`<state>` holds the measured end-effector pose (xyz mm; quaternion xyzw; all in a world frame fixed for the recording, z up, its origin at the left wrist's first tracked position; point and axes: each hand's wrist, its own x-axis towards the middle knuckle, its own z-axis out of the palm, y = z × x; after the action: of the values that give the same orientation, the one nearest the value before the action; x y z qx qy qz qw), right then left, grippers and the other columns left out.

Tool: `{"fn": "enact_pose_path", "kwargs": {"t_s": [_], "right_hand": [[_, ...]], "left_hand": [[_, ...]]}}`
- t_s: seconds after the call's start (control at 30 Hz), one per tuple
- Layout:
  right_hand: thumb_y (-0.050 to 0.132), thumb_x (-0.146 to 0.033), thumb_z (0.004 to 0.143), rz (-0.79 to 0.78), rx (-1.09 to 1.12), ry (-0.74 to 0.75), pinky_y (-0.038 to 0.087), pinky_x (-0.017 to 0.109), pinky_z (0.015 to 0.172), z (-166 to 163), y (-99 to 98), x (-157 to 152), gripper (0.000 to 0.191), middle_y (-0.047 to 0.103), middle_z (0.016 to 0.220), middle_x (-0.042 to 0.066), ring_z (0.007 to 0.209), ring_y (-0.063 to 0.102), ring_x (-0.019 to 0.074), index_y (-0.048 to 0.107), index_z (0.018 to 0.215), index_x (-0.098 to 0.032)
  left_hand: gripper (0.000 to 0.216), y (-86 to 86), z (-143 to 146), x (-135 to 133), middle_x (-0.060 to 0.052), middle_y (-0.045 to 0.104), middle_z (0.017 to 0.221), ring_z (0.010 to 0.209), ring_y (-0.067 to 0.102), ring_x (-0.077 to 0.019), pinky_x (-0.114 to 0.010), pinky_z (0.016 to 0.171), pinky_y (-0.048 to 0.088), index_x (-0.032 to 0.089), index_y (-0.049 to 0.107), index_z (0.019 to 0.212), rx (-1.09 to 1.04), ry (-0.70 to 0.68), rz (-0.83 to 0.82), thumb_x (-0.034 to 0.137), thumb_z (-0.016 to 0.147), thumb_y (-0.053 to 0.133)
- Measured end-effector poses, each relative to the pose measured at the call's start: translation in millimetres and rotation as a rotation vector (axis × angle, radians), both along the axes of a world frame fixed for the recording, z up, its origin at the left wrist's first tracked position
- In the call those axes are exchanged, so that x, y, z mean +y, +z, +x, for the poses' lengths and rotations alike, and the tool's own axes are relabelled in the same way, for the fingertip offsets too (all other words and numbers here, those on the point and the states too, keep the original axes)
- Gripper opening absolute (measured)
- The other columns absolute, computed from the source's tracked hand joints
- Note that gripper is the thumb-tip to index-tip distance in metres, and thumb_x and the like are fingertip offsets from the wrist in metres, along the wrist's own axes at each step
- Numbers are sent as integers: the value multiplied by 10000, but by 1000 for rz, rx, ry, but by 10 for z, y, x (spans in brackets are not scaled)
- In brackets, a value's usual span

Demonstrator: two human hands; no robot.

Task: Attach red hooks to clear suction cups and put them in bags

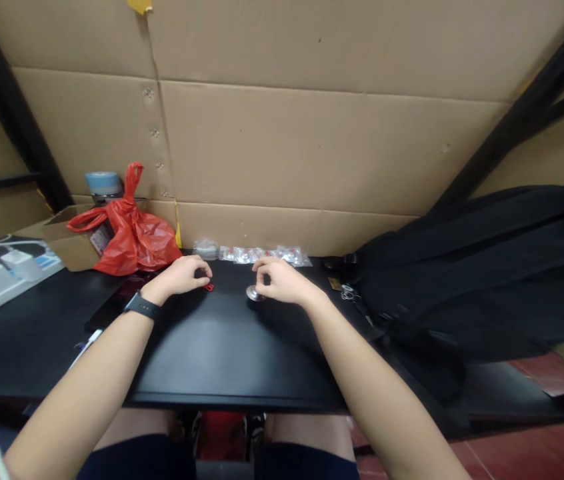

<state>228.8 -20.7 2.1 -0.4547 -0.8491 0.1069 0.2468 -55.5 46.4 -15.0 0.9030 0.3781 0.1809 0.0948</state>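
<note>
My left hand (186, 275), with a dark watch (143, 307) on its wrist, is curled low over the black table. A small red cord-like loop (209, 287) shows at its thumb tip, and the fingers look pinched on it. To the right, my right hand (282, 280) bends its fingers round a small shiny round metal piece (253, 293). The piece is at the thumb and fingertips, close to the tabletop. Its far side is partly hidden by the fingers. A short stretch of table separates the two hands.
Small clear plastic packets (262, 255) line the table's back edge by the cardboard wall (282, 147). At left are a red plastic bag (137, 233), an open cardboard box (69, 243), a blue-lidded container (103, 183) and a white power strip (7, 290). A black bag (472, 267) lies right, beside keys (348, 292).
</note>
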Motion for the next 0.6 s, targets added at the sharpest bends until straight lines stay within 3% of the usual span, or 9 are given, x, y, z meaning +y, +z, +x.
{"fn": "enact_pose_path", "kwargs": {"t_s": [0.27,0.33,0.43,0.6], "right_hand": [[634,-160,777,-109,-115,52,475,293,765,95,-25,58,103,716,880,46,808,648,198,681,692,-196],[670,-222,785,-131,-161,-32,475,295,749,216,-76,128,57,720,890,51,808,650,209,707,822,-199],[743,-211,720,-120,-210,-215,477,302,799,431,-166,241,283,712,1074,89,934,655,243,696,999,-193],[759,-174,705,-214,-233,-289,482,286,796,629,-237,325,295,726,1039,67,919,668,235,692,990,-202]], "left_hand": [[91,-75,36,38,-33,699,879,855,648,-176,-248,836,474,230,771,820,8,-115,-71,283,767,719],[82,-91,52,45,-38,701,877,845,648,-177,-251,828,468,226,773,813,16,-120,-43,277,787,713],[104,-82,78,34,-43,708,889,839,649,-179,-258,819,459,221,775,822,29,-122,11,274,829,685],[168,-27,99,-32,-38,728,901,859,658,-184,-251,808,457,212,770,838,-21,-120,37,296,884,633]]}}
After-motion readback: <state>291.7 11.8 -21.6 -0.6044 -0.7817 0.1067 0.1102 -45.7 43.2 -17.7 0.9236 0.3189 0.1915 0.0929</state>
